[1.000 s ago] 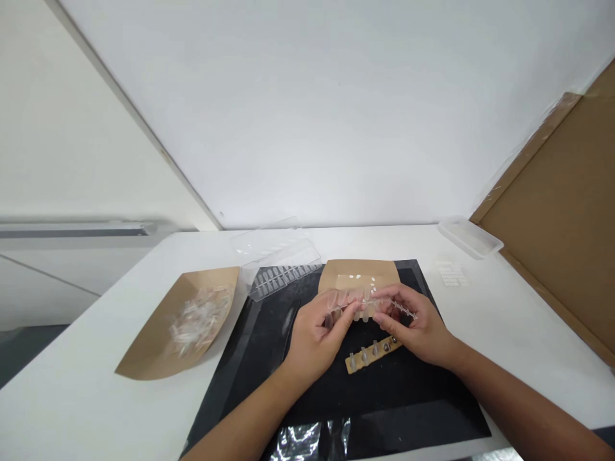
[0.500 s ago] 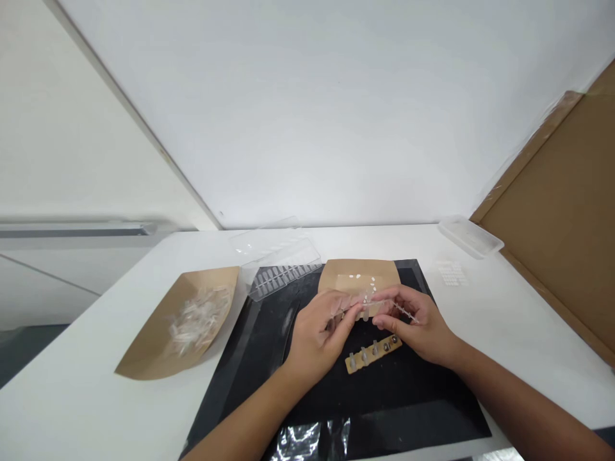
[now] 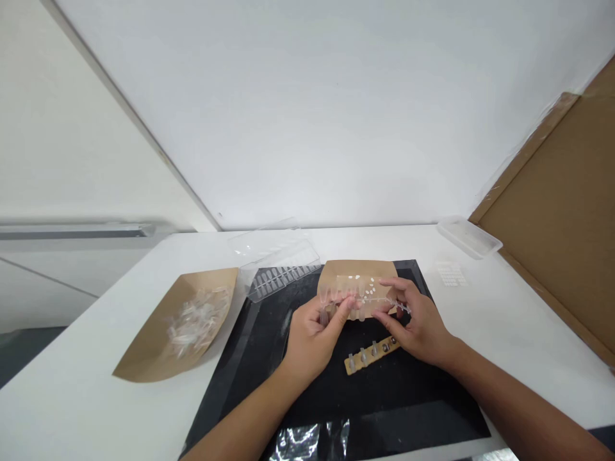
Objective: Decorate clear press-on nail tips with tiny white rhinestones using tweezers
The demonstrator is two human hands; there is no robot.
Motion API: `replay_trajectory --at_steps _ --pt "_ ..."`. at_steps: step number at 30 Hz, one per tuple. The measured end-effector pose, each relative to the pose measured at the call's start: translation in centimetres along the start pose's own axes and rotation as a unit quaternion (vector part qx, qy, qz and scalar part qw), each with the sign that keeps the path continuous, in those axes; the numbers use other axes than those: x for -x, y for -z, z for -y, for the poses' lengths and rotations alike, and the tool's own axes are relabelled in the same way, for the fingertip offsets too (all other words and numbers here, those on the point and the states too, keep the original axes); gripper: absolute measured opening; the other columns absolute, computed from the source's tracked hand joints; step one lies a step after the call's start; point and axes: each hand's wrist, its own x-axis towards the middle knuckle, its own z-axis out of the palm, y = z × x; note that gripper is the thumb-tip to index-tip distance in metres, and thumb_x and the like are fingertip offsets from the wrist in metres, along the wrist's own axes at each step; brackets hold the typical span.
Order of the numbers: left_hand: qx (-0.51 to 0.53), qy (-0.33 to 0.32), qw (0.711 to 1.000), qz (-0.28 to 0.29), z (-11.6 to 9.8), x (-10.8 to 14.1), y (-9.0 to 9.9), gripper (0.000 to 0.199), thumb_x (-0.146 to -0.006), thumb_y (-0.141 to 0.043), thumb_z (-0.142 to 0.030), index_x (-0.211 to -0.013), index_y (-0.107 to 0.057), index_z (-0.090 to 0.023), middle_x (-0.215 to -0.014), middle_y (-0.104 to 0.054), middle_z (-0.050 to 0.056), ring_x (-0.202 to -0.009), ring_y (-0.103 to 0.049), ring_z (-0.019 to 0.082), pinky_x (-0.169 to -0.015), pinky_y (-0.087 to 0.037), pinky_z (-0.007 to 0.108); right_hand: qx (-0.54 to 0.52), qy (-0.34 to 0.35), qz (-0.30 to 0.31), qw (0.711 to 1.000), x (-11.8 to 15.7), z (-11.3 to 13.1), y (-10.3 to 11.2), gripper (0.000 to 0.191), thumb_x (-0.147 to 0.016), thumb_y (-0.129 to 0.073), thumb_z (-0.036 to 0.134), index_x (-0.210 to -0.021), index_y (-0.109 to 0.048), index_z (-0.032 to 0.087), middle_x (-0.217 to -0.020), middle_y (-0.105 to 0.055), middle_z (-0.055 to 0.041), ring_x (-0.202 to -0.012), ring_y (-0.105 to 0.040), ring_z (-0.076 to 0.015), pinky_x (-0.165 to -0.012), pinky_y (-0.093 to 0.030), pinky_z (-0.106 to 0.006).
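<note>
My left hand (image 3: 314,333) is closed on a clear strip of false nails (image 3: 339,286), pinched between thumb and fingers. Nails stand out on both sides of its left part; the right part is a bare, thin stem. My right hand (image 3: 423,323) is around that bare end, index finger and thumb apart, other fingers curled and partly hidden. Below the hands, a small wooden stand (image 3: 372,354) holds several clear nail tips and, at its right end, shiny round studs. Behind the strip, a brown card sheet (image 3: 331,272) carries scattered small white ovals.
A black mat (image 3: 384,410) lies beneath the hands. To the left, a brown sheet (image 3: 148,339) bears a pile of clear pieces (image 3: 199,320). Farther back is a clear box (image 3: 281,272) of nail strips. At right are a translucent tray (image 3: 468,237), white tabs (image 3: 451,274) and a cardboard panel (image 3: 562,211).
The strip has turned so that its rows of nails show more plainly. My right index finger and thumb have spread apart. My left hand has shifted slightly left.
</note>
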Motion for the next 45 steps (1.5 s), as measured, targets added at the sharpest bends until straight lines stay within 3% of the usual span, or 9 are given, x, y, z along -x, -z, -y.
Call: replay_trajectory --at_steps 4,8,17,20,24,29,34,41,45 --pt "0.038 0.018 0.999 -0.030 0.0 -0.3 0.1 0.028 -0.093 -0.072 -0.043 -0.095 -0.083 -0.017 -0.069 -0.074 0.002 -0.051 -0.058 0.012 -0.049 -0.046 0.023 0.109 0.047 -0.010 0.993 -0.5 -1.0 1.0 0.038 -0.099 -0.068 0.033 -0.134 -0.054 0.027 -0.089 -0.075 -0.0014 -0.071 -0.066 -0.0181 -0.070 -0.051 -0.032" --pt "0.055 0.028 0.996 -0.059 0.1 -0.6 0.1 0.031 -0.093 -0.072 -0.045 -0.098 -0.083 -0.016 -0.076 -0.076 0.004 -0.054 -0.058 0.012 -0.049 -0.045 0.023 0.218 0.094 -0.014 0.971 -1.9 -2.3 3.5 0.010 -0.104 -0.059 0.030 -0.103 -0.068 0.026 -0.095 -0.075 -0.0038 -0.079 -0.068 -0.0178 -0.069 -0.047 -0.029" --pt "0.043 0.029 0.997 -0.049 -0.1 -0.7 0.2 0.031 -0.094 -0.072 -0.045 -0.095 -0.083 -0.015 -0.073 -0.074 0.003 -0.052 -0.051 0.010 -0.048 -0.040 0.022 0.388 -0.040 0.011 0.921 -2.9 -6.4 7.7 0.017 -0.097 -0.058 0.016 -0.097 -0.072 0.027 -0.103 -0.074 -0.0007 -0.087 -0.068 -0.0168 -0.061 -0.036 -0.027" --pt "0.054 0.037 0.997 -0.029 0.1 -0.7 0.1 0.033 -0.094 -0.072 -0.047 -0.094 -0.082 -0.015 -0.077 -0.076 0.004 -0.051 -0.050 0.009 -0.048 -0.040 0.021 0.359 -0.036 0.013 0.933 -3.0 -6.9 8.2 0.028 -0.093 -0.055 0.009 -0.104 -0.072 0.028 -0.108 -0.075 -0.0009 -0.095 -0.069 -0.0179 -0.065 -0.041 -0.027" --pt "0.097 0.068 0.993 0.009 0.3 -0.6 -0.1 0.037 -0.092 -0.073 -0.051 -0.096 -0.081 -0.015 -0.083 -0.078 0.005 -0.049 -0.049 0.008 -0.048 -0.042 0.021 0.186 0.018 -0.015 0.982 -3.3 -5.4 7.3 0.016 -0.098 -0.061 0.023 -0.111 -0.071 0.025 -0.104 -0.074 -0.0042 -0.091 -0.071 -0.0180 -0.069 -0.050 -0.028" --pt "0.126 0.079 0.987 0.067 -0.2 -0.4 -0.2 0.040 -0.090 -0.074 -0.055 -0.093 -0.080 -0.015 -0.065 -0.070 0.001 -0.046 -0.049 0.008 -0.046 -0.041 0.021 -0.021 0.087 0.071 0.993 -2.3 -1.3 4.2 0.026 -0.098 -0.068 0.032 -0.124 -0.067 0.025 -0.105 -0.073 -0.0076 -0.087 -0.070 -0.0187 -0.062 -0.051 -0.027" --pt "0.110 0.034 0.987 0.114 -1.0 -0.3 -0.2 0.037 -0.093 -0.072 -0.052 -0.085 -0.081 -0.017 -0.062 -0.069 0.002 -0.046 -0.049 0.010 -0.045 -0.040 0.022 -0.042 0.126 0.093 0.987 -1.2 0.7 2.0 0.025 -0.098 -0.072 0.035 -0.121 -0.069 0.027 -0.101 -0.074 -0.0059 -0.086 -0.069 -0.0201 -0.071 -0.057 -0.032" --pt "0.089 0.012 0.989 0.117 -1.3 -0.3 -0.1 0.032 -0.095 -0.071 -0.045 -0.082 -0.081 -0.017 -0.058 -0.068 0.000 -0.045 -0.050 0.010 -0.047 -0.042 0.022 -0.032 0.144 0.020 0.989 -1.3 0.1 1.8 0.016 -0.102 -0.064 0.023 -0.115 -0.073 0.027 -0.098 -0.076 -0.0059 -0.082 -0.070 -0.0170 -0.060 -0.054 -0.026" --pt "0.071 0.007 0.991 0.112 -1.2 -0.3 0.0 0.032 -0.096 -0.070 -0.044 -0.082 -0.081 -0.018 -0.061 -0.070 0.001 -0.048 -0.055 0.011 -0.049 -0.047 0.022 0.003 0.178 -0.026 0.984 -1.2 -0.2 1.8 0.020 -0.100 -0.066 0.020 -0.115 -0.075 0.028 -0.099 -0.076 -0.0063 -0.087 -0.072 -0.0186 -0.072 -0.061 -0.030"
